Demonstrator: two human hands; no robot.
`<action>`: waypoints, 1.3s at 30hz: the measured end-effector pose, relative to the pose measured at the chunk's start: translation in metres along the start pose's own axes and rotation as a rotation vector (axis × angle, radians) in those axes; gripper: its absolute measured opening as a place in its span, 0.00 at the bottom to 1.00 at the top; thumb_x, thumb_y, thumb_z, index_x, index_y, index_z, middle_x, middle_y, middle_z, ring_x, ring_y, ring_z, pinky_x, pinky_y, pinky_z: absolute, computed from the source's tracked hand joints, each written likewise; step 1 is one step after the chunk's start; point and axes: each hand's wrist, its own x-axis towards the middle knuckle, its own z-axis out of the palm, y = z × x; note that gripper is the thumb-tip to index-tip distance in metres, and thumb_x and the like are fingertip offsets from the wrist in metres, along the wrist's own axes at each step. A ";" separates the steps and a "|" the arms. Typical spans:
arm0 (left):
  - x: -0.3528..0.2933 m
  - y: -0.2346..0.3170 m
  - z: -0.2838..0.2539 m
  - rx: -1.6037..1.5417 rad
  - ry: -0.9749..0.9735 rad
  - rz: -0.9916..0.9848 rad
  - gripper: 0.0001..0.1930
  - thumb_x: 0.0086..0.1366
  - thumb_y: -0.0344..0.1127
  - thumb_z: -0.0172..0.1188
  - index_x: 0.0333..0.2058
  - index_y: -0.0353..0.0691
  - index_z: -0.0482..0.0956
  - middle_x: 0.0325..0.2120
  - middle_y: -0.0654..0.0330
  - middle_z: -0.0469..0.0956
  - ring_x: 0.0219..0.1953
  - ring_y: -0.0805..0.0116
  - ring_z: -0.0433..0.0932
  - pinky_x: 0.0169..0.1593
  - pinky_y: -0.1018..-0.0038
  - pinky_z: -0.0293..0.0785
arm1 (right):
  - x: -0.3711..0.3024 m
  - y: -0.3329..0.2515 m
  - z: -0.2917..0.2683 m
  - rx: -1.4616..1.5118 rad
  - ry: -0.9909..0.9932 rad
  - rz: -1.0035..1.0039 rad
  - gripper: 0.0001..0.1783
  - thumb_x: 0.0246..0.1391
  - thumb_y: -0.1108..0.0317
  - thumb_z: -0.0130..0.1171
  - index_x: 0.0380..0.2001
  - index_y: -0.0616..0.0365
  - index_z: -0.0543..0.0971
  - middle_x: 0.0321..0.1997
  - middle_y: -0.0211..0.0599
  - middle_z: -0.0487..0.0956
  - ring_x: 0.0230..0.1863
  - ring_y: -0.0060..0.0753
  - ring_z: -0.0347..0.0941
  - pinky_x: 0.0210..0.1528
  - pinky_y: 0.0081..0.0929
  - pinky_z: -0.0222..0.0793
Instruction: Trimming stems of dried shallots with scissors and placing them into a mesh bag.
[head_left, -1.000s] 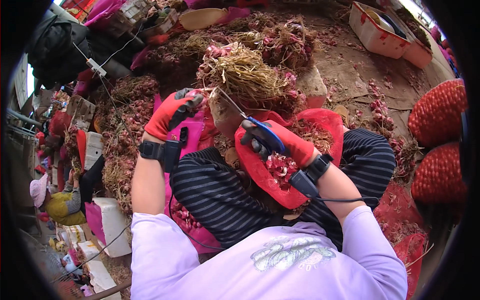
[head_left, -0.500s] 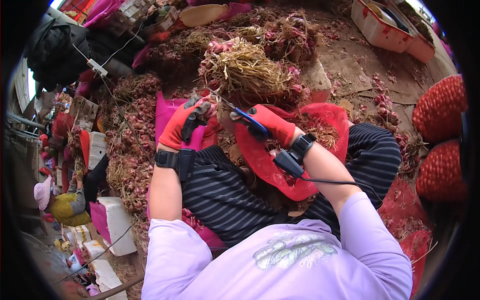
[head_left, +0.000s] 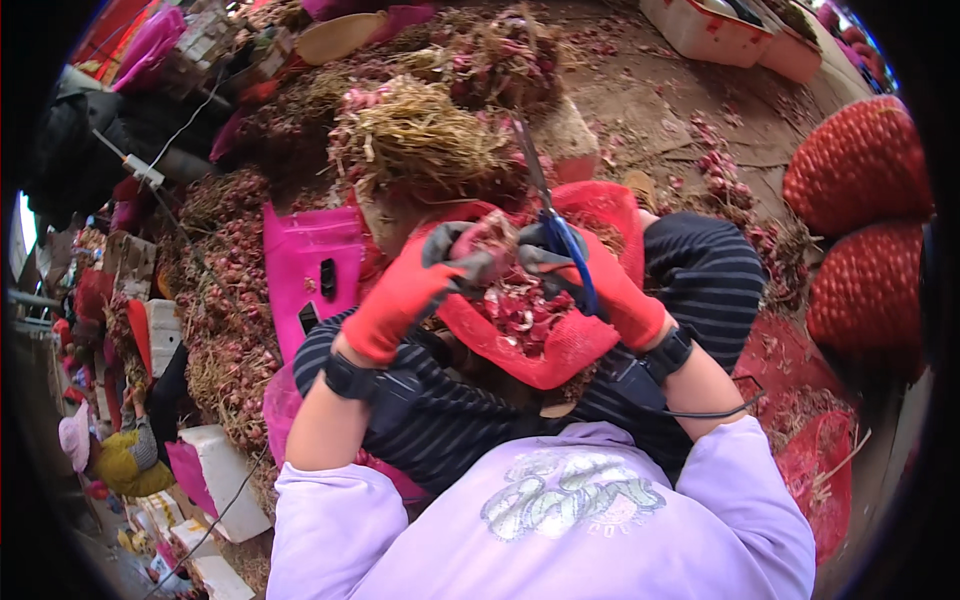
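Observation:
My left hand, in a red glove with grey fingers, grips a reddish shallot bulb above my lap. Close beside it, my right hand, gloved the same way, is closed around blue-handled scissors; their blades point up and away from me. The fingers of both hands nearly meet at the bulb. Beneath them an open red mesh bag lies between my legs, with loose red skins in it. A bundle of shallots with dry stalks lies just beyond.
Piled shallots run along my left beside a bright pink plastic stool. Two full red mesh sacks stand at the right. Foam boxes sit at the far right. At the left a person in a pink hat sits.
Both hands have come closer to my body and together over the mesh bag, away from the stalk bundle. The scissors now point upward. The view has shifted slightly.

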 end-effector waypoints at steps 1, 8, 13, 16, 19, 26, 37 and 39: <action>0.003 -0.006 0.019 0.166 0.016 0.033 0.19 0.60 0.30 0.56 0.49 0.36 0.65 0.40 0.63 0.71 0.39 0.76 0.72 0.43 0.78 0.71 | 0.003 0.004 -0.008 -0.255 0.032 -0.108 0.17 0.47 0.66 0.62 0.39 0.64 0.74 0.35 0.32 0.77 0.31 0.17 0.71 0.31 0.16 0.68; 0.013 -0.061 0.038 -0.287 0.084 -0.033 0.12 0.64 0.39 0.51 0.44 0.42 0.68 0.40 0.65 0.69 0.41 0.73 0.71 0.43 0.71 0.72 | -0.041 0.008 -0.060 0.134 0.351 0.071 0.14 0.50 0.65 0.57 0.38 0.63 0.72 0.25 0.28 0.71 0.20 0.19 0.67 0.22 0.18 0.67; 0.018 -0.080 0.043 -0.503 -0.119 -0.121 0.14 0.65 0.50 0.47 0.34 0.46 0.67 0.34 0.69 0.67 0.40 0.77 0.69 0.42 0.74 0.70 | -0.047 0.035 -0.049 0.208 0.190 0.068 0.14 0.49 0.63 0.60 0.36 0.60 0.74 0.25 0.28 0.74 0.25 0.18 0.69 0.25 0.16 0.68; 0.017 -0.085 0.056 -0.287 -0.005 -0.195 0.15 0.66 0.50 0.47 0.36 0.45 0.68 0.35 0.68 0.67 0.39 0.78 0.68 0.39 0.76 0.70 | -0.037 0.052 -0.035 -0.139 0.237 0.097 0.11 0.50 0.66 0.57 0.35 0.60 0.73 0.24 0.31 0.74 0.26 0.19 0.70 0.25 0.17 0.68; 0.019 -0.085 0.061 -0.427 0.085 -0.122 0.13 0.64 0.44 0.53 0.41 0.43 0.68 0.35 0.68 0.68 0.34 0.78 0.68 0.36 0.79 0.70 | -0.028 0.071 -0.039 -0.045 0.325 0.029 0.09 0.51 0.68 0.54 0.35 0.61 0.74 0.25 0.32 0.75 0.24 0.19 0.70 0.24 0.18 0.67; 0.032 -0.100 0.051 0.151 0.150 -0.104 0.10 0.58 0.28 0.55 0.39 0.35 0.73 0.29 0.67 0.74 0.31 0.83 0.70 0.34 0.83 0.68 | -0.031 0.071 -0.051 -0.040 0.325 0.117 0.10 0.52 0.69 0.53 0.37 0.62 0.73 0.28 0.32 0.76 0.24 0.20 0.70 0.23 0.17 0.66; 0.054 -0.143 0.054 0.319 0.596 0.260 0.06 0.57 0.28 0.55 0.34 0.35 0.73 0.22 0.63 0.74 0.21 0.78 0.71 0.25 0.78 0.68 | -0.025 0.089 -0.022 -0.271 0.452 -0.144 0.17 0.44 0.74 0.61 0.39 0.62 0.70 0.33 0.28 0.73 0.33 0.16 0.68 0.35 0.20 0.67; 0.046 -0.141 0.043 0.125 0.381 0.020 0.07 0.59 0.30 0.54 0.36 0.37 0.74 0.26 0.62 0.75 0.24 0.77 0.74 0.26 0.79 0.70 | -0.027 0.087 -0.025 -0.172 0.393 -0.115 0.17 0.44 0.75 0.60 0.40 0.63 0.70 0.34 0.26 0.73 0.34 0.16 0.67 0.38 0.20 0.67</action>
